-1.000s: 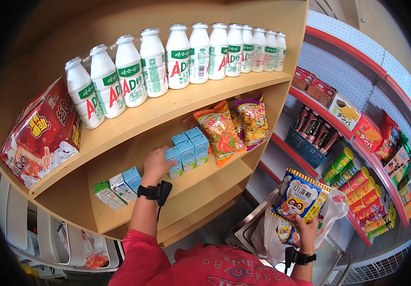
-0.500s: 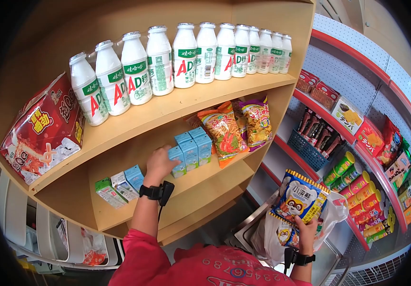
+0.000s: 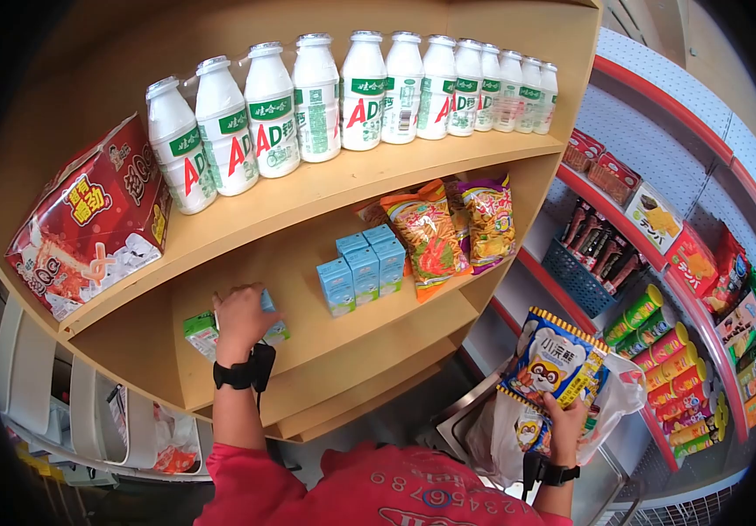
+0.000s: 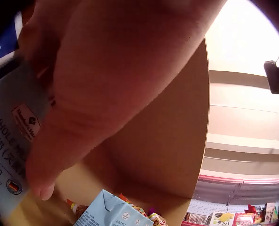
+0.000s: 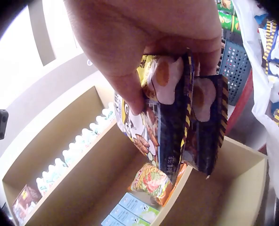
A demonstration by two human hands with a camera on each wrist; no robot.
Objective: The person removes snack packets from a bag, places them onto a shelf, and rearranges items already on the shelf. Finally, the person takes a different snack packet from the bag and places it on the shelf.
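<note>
Snack packets (image 3: 553, 364) are gripped in your right hand (image 3: 564, 422), thumb and fingers pinching them over a white plastic bag (image 3: 621, 386), on the right. Your left hand (image 3: 244, 323) reaches over the wooden shelf unit's (image 3: 360, 186) middle level, thumb against a blue carton (image 4: 7, 141) on the near left; whether the fingers close on it, you cannot tell from here.

Packets of the same kind show in the bag, while those in your right hand are outside it. The carton at your left hand is on the shelf and, by judgement, not yet lifted. Along the same shelf, a cluster of blue cartons (image 3: 365, 272) stands to its right, beside an orange noodle bag (image 3: 426, 237) and a purple snack bag (image 3: 489, 223). A green-and-white carton (image 3: 200, 329) is at the left.

Above, a red box (image 3: 88, 219) marked "QQ" sits left of a row of white bottles (image 3: 363, 105) labelled "娃哈哈" and "AD钙". On the far right, peg-backed racks (image 3: 658, 101) hold a blue basket (image 3: 575, 276) and small boxes (image 3: 654, 213) reading "テンパ".

Your packets carry "小浣熊" above a raccoon face. The smallest print is on the carton at your left thumb: "WHOLE M…", partly covered, "牛奶", "Germany" beside a round flag mark, and a label that seems to read "Member's Mark".
</note>
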